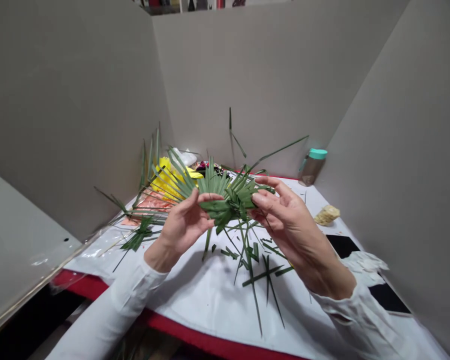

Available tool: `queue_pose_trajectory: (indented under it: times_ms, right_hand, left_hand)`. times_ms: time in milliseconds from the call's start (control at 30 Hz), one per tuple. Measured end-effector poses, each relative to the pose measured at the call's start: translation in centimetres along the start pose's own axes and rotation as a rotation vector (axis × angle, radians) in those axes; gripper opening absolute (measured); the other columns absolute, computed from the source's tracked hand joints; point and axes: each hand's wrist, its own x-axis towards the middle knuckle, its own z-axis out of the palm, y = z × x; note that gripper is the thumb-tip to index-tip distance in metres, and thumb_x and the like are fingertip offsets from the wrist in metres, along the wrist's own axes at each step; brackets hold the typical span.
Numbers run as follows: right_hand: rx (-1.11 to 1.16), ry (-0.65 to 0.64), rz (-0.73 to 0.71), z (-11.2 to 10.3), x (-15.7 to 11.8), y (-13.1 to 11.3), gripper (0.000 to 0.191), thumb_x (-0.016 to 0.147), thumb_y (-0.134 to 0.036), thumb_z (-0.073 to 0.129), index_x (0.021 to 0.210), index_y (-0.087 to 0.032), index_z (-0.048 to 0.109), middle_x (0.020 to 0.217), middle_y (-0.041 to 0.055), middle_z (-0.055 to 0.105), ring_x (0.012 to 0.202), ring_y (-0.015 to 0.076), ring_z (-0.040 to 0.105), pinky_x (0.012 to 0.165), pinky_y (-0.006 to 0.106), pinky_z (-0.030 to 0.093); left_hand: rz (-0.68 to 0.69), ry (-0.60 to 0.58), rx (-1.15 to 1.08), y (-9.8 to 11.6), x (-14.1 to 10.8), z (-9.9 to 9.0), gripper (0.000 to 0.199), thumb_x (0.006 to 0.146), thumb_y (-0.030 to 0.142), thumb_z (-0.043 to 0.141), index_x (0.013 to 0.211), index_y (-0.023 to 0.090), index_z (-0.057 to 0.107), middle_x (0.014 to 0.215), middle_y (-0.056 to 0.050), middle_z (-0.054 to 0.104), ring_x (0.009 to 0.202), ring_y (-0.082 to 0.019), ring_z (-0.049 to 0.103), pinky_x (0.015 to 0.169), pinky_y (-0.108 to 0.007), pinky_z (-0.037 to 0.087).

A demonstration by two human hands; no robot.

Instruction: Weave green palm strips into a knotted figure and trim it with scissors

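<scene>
Both hands hold a woven palm leaf piece (pixel 234 202) above the middle of the table. It is green, with folded loops at its centre and long loose strips hanging down and sticking out. My left hand (pixel 185 220) has thumb and fingers closed on its left end. At the right end, my right hand (pixel 285 210) pinches it between thumb and fingers. Behind it a fan of green leaf strips (pixel 212 177) spreads out; whether it joins the held piece I cannot tell. Cut leaf scraps (pixel 253 252) lie on the white cloth beneath.
A bottle with a turquoise lid (pixel 314 167) stands at the back right, near a pale woven bundle (pixel 327 215). A crumpled white cloth (pixel 363 265) lies over a black flat object (pixel 390 298). Yellow material (pixel 165 180) and plastic bags lie left. Grey panels (pixel 266 75) enclose the table.
</scene>
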Motion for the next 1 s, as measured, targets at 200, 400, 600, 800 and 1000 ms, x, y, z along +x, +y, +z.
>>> queue_pose_trajectory:
  times_ms: [200, 400, 600, 800, 1000]
  right_hand:
    - [-0.026, 0.095, -0.083, -0.8, 0.0, 0.7, 0.043, 0.074, -0.024, 0.084, 0.106, -0.026, 0.055, 0.097, -0.0014, 0.068, 0.083, 0.0112, 0.065, 0.076, 0.023, 0.053]
    - [-0.073, 0.029, 0.010, -0.9, -0.5, 0.2, 0.041, 0.077, -0.029, 0.083, 0.109, -0.026, 0.057, 0.105, 0.0016, 0.069, 0.091, 0.0144, 0.066, 0.083, 0.028, 0.054]
    - [-0.240, -0.073, 0.021, -1.4, -0.5, 0.1, 0.029, 0.079, -0.031, 0.080, 0.104, -0.023, 0.068, 0.095, 0.0034, 0.070, 0.086, 0.0178, 0.067, 0.081, 0.033, 0.053]
    - [-0.864, -0.063, -0.717, -1.7, -0.7, 0.2, 0.022, 0.083, -0.007, 0.071, 0.091, -0.028, 0.072, 0.093, 0.0022, 0.072, 0.092, 0.0219, 0.066, 0.091, 0.042, 0.048]
    - [-1.507, -0.070, -1.330, -2.6, -0.6, 0.4, 0.033, 0.085, 0.001, 0.063, 0.101, -0.028, 0.068, 0.100, 0.0027, 0.078, 0.103, 0.0236, 0.071, 0.102, 0.052, 0.044]
  left_hand:
    - [-0.044, 0.016, -0.088, 0.4, -1.0, 1.7, 0.027, 0.068, 0.031, 0.089, 0.086, 0.014, 0.078, 0.085, -0.004, 0.076, 0.077, -0.017, 0.070, 0.075, -0.029, 0.060]
    - [-0.012, -0.006, 0.015, 1.3, -0.9, 2.8, 0.005, 0.075, 0.016, 0.081, 0.078, 0.016, 0.077, 0.086, -0.003, 0.075, 0.077, -0.013, 0.066, 0.069, -0.023, 0.057]
    - [0.028, -0.030, 0.118, 1.6, -0.8, 2.7, 0.009, 0.076, 0.022, 0.081, 0.075, 0.015, 0.074, 0.076, -0.001, 0.070, 0.072, -0.012, 0.063, 0.068, -0.022, 0.052]
    - [0.258, 0.183, 0.213, 1.2, -0.3, 0.7, 0.017, 0.081, 0.029, 0.078, 0.096, 0.021, 0.078, 0.107, -0.004, 0.074, 0.104, -0.017, 0.064, 0.089, -0.024, 0.049]
    - [0.032, 0.121, 0.049, 0.1, -0.1, -0.5, 0.034, 0.076, 0.051, 0.078, 0.083, 0.018, 0.079, 0.084, -0.008, 0.077, 0.084, -0.025, 0.072, 0.075, -0.036, 0.057]
